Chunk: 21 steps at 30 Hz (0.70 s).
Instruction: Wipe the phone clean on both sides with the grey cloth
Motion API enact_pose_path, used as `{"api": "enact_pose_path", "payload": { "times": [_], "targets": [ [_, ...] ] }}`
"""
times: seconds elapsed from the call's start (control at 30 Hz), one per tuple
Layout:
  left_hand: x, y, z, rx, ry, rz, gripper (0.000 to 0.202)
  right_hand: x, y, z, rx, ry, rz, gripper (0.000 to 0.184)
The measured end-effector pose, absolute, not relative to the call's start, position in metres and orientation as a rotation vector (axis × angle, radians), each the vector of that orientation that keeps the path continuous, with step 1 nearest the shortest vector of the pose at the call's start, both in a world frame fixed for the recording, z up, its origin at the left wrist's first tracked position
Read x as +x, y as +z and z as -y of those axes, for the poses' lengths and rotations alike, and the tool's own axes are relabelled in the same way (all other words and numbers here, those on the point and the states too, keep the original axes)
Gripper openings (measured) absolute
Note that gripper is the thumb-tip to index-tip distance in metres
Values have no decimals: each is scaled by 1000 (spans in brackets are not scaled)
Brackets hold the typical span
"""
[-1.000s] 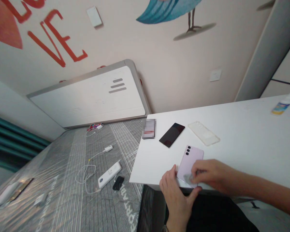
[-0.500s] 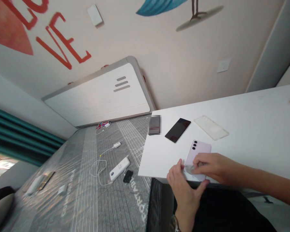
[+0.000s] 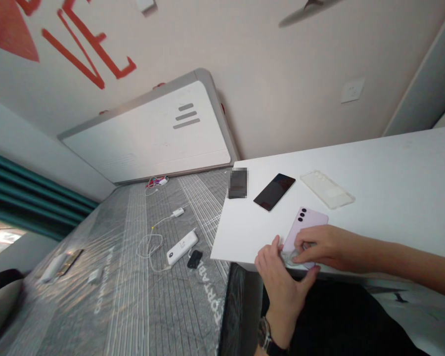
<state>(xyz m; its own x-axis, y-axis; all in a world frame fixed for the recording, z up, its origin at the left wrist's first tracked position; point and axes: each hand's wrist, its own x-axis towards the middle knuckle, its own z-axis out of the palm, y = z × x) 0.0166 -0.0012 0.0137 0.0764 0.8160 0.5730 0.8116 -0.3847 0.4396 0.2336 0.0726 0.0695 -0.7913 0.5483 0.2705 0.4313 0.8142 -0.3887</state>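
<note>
A lilac phone (image 3: 304,223) lies back up near the front edge of the white table (image 3: 393,173), its camera lenses pointing away from me. My left hand (image 3: 282,282) grips the phone's near corner from below the table edge. My right hand (image 3: 324,245) rests on the phone's lower half, fingers pinched on a small clear piece I cannot make out. A black phone (image 3: 274,191) lies screen up further back, and a clear phone case (image 3: 327,189) lies to its right.
A blurred-out dark card (image 3: 238,183) sits at the table's far left corner. Left of the table is a bed with a grey mattress (image 3: 133,277) holding a white power bank (image 3: 182,247), cables, chargers and a small black object (image 3: 195,258). A white headboard (image 3: 148,138) leans on the wall.
The view has shifted down and left. Both hands stay on the lilac phone; the right hand's fingers have drawn closer to its near end.
</note>
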Motion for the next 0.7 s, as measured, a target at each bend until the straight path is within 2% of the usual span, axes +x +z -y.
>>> {"api": "enact_pose_path", "payload": {
  "times": [0.2, 0.4, 0.57, 0.7],
  "targets": [
    [17, 14, 0, 2283, 1250, -1714, 99, 230, 70, -72, -722, 373, 2622, 33],
    [16, 16, -1, 2305, 1250, -1727, 92, 253, 69, -66, -745, 279, 2636, 39],
    [19, 12, -1, 2290, 1250, -1731, 96, 267, 71, -70, -833, 139, 2539, 37],
    [15, 22, 9, 2273, 1179, -1737, 100, 259, 72, -64, -758, 268, 2640, 38]
  ]
}}
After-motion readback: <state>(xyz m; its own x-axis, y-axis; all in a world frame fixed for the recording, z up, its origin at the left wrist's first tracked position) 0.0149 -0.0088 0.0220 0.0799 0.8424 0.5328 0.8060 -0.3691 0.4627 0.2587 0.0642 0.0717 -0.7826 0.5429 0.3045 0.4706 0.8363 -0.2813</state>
